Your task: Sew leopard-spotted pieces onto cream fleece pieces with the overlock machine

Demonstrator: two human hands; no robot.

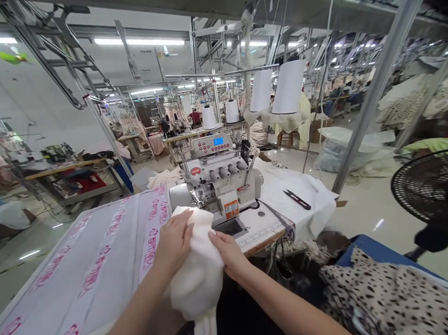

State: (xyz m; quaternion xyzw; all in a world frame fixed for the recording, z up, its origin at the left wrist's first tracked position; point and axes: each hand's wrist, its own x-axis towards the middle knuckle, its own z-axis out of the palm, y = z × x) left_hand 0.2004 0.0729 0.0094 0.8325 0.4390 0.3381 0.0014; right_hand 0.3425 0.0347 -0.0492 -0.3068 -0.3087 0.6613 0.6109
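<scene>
Left hand (173,241), right hand (227,253) holding white cloth (194,275), fingers curled over it! Sewing machine (219,180) just ahead, 4 thread cones (288,87), 1 snips (297,199), pink lettering (95,269) unreadable.

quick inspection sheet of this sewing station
surface: white sewing table with a printed translucent sheet on its left
job's things: cream fabric held in front of the overlock sewing machine
clutter: thread snips on white cloth; spotted fabric piled at right
hands: left hand and right hand both holding the fabric
cables: dark cords hang below the table edge
surroundings: thread cones above the machine, black fan at right, rows of sewing stations beyond
</scene>
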